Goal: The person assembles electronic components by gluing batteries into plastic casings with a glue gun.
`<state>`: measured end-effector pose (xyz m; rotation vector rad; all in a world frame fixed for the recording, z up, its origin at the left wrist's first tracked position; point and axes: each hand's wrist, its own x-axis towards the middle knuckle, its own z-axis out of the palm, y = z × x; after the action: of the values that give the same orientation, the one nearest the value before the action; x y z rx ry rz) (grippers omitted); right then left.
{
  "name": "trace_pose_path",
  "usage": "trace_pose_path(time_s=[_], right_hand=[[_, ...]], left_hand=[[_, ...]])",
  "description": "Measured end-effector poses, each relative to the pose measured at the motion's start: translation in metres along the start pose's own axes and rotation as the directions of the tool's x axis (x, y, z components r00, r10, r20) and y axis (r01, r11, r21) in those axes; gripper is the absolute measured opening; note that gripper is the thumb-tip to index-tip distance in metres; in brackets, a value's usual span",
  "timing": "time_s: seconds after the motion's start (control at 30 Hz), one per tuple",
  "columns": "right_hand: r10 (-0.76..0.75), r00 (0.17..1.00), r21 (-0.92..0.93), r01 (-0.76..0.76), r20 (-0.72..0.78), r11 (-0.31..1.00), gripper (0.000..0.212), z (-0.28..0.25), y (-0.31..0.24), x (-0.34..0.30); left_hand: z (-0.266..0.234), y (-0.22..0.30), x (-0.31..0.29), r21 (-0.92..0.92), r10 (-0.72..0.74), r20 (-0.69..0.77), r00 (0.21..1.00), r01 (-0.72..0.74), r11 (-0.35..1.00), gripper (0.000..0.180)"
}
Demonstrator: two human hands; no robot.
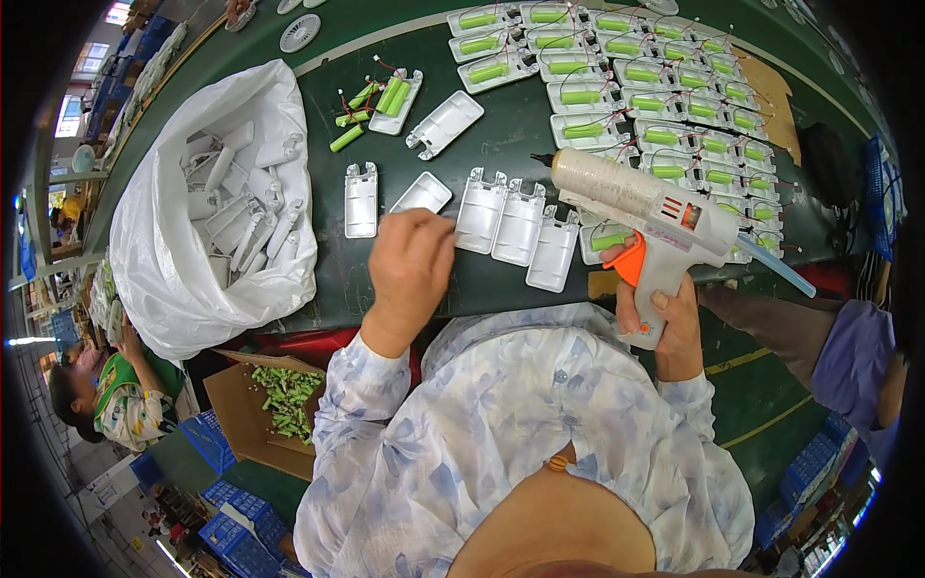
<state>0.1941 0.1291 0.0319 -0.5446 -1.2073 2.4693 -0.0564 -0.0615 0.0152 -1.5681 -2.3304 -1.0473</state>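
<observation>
Filled shells (583, 132) crowd two o'clock; bare shells (518, 223) lie near twelve, more in the bag (145, 260) at ten. Right hand (680, 332): fingers wrapped round the glue gun (602, 181). Left hand (409, 260): fingers curled, hold unclear.

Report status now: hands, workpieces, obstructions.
Right hand gripping glue gun. Left hand beside open white shells, hold unclear. Glue gun partly blocks view of green-cell-loaded shells.
</observation>
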Motion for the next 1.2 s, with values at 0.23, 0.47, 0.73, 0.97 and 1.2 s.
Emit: trace_pose_path(time_s=[0.23, 0.47, 0.73, 0.97, 1.2], right_hand=[[0.021, 1.0, -0.006, -0.021, -0.001, 1.0, 0.071, 0.007, -0.002, 0.004], [0.023, 1.0, 0.009, -0.023, -0.018, 1.0, 0.071, 0.007, 0.0, 0.002], [0.01, 1.0, -0.026, -0.011, -0.03, 1.0, 0.071, 0.012, -0.001, -0.001], [-0.014, 0.999, 0.008, 0.014, -0.03, 1.0, 0.071, 0.008, 0.001, 0.001], [0.004, 1.0, -0.016, -0.004, -0.002, 1.0, 0.072, 0.018, -0.001, 0.006]], left_hand=[[-0.011, -0.005, 0.004, 0.322, -0.175, 0.199, 0.964, 0.104, 0.941, 0.016], [-0.042, -0.022, 0.017, 0.296, -0.007, 0.222, 0.975, -0.06, 0.953, 0.016], [-0.023, -0.043, 0.037, 0.083, 0.299, 0.355, 0.886, -0.348, 0.934, 0.013], [-0.013, -0.05, 0.06, 0.048, 0.204, 0.143, 0.969, -0.212, 0.976, 0.015], [0.032, -0.042, 0.099, 0.375, -0.018, 0.235, 0.972, -0.074, 0.924, 0.018]])
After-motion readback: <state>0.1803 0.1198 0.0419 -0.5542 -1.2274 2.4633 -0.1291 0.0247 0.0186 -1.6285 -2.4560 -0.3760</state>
